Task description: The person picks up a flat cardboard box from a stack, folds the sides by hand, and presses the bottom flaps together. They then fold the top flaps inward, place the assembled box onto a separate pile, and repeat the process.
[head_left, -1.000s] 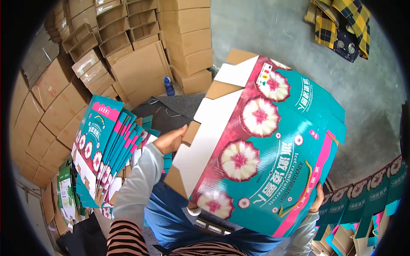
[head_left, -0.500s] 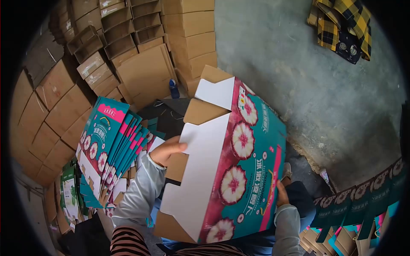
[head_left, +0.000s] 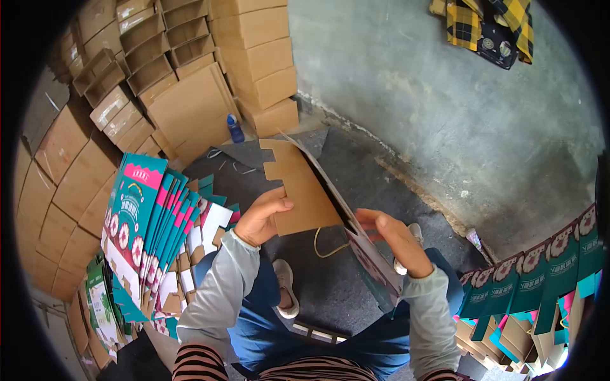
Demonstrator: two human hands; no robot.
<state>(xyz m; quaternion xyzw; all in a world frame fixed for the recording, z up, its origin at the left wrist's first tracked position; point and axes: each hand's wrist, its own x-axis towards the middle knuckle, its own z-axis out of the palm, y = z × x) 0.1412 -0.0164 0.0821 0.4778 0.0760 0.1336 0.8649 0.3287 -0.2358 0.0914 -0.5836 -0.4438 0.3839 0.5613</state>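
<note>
A folded carton (head_left: 305,193) with a bare brown flap on the left is turned nearly edge-on between my hands. My left hand (head_left: 262,216) pinches the lower left edge of the brown flap, thumb on top. My right hand (head_left: 397,241) is at the carton's right side, fingers extended and apart against its white edge. A thin cord handle (head_left: 330,253) hangs below the carton. To the left leans a fanned stack of teal and pink printed cartons (head_left: 143,209).
Brown boxes (head_left: 67,165) are piled along the left and back. A blue bottle (head_left: 235,129) stands on the dark floor mat. More teal cartons (head_left: 521,286) line the lower right. A yellow checked cloth (head_left: 464,28) hangs on the grey wall (head_left: 406,82).
The carton has turned from its broad printed face to nearly edge-on, showing its brown flap and cord. My right hand has moved up from the lower edge, and its fingers have spread.
</note>
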